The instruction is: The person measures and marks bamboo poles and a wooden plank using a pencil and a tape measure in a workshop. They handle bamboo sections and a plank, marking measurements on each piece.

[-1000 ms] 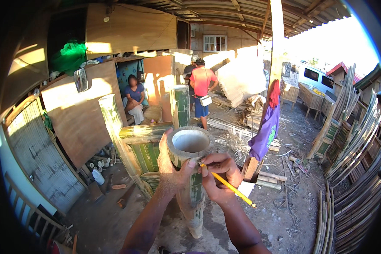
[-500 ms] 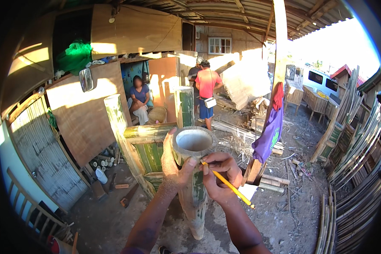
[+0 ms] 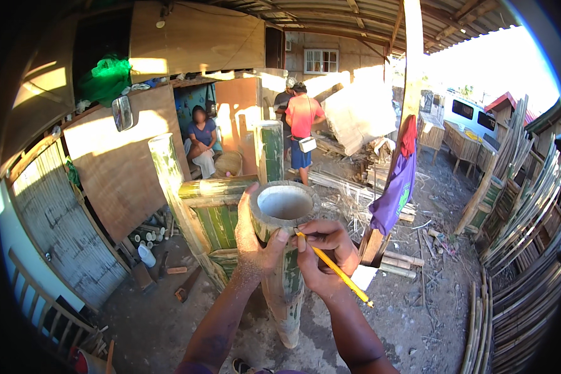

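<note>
A thick green bamboo pole point(image 3: 285, 274) stands upright before me, its hollow cut end facing up. My left hand point(image 3: 255, 240) wraps around the pole's left side just under the rim. My right hand point(image 3: 324, 252) holds a yellow pencil point(image 3: 333, 268), its tip touching the rim on the near side. Behind the pole stands a green bamboo frame point(image 3: 209, 218) with two taller posts.
A purple and red cloth point(image 3: 397, 187) hangs on a wooden post. Three people are at the back: one sits in a doorway point(image 3: 201, 144), two stand point(image 3: 300, 124). Bamboo poles point(image 3: 523, 218) lean at the right. A saw point(image 3: 187, 288) and scraps lie on the dirt floor.
The view has shifted slightly. Both hands stay on the pole's top, and the pencil tip remains at the rim.
</note>
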`<state>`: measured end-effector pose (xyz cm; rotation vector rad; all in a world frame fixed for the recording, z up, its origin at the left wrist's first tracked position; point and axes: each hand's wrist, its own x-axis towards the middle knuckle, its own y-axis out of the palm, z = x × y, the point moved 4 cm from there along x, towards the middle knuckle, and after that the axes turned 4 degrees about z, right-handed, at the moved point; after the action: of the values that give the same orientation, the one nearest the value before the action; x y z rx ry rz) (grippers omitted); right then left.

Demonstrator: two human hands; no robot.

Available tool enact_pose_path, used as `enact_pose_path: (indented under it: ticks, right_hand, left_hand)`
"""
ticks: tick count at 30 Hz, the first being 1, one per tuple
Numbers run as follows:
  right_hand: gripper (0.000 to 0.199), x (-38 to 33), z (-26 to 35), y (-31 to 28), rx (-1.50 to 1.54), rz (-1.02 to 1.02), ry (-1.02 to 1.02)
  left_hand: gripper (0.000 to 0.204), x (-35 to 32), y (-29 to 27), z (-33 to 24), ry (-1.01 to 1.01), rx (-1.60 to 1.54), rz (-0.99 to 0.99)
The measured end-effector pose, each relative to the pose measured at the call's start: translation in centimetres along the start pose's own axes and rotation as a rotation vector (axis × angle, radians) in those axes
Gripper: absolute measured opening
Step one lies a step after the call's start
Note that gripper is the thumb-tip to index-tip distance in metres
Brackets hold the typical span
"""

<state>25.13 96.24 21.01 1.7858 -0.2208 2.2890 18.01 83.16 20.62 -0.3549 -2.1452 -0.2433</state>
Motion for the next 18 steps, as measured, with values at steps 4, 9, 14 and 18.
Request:
enact_pose_path:
  ticks: [4, 9, 14, 18]
  right_hand:
    - [0.019, 0.0, 0.1, 0.0, -0.021, -0.065, 0.014]
    - [0.018, 0.1, 0.7, 0.0, -0.091, 0.001, 0.012]
    - [0.018, -0.3, 0.8, -0.1, -0.149, 0.009, 0.051]
    - [0.018, -1.4, 0.7, 0.3, -0.158, -0.011, 0.060]
  left_hand:
    - [0.090, 0.0, 0.0, 0.1, -0.001, -0.032, -0.016]
    - [0.091, -0.1, -0.2, 0.0, 0.007, 0.058, -0.005]
    - [0.090, 0.0, -0.3, 0.1, 0.000, 0.080, -0.011]
    - [0.090, 0.0, -0.4, 0.3, 0.000, 0.064, 0.003]
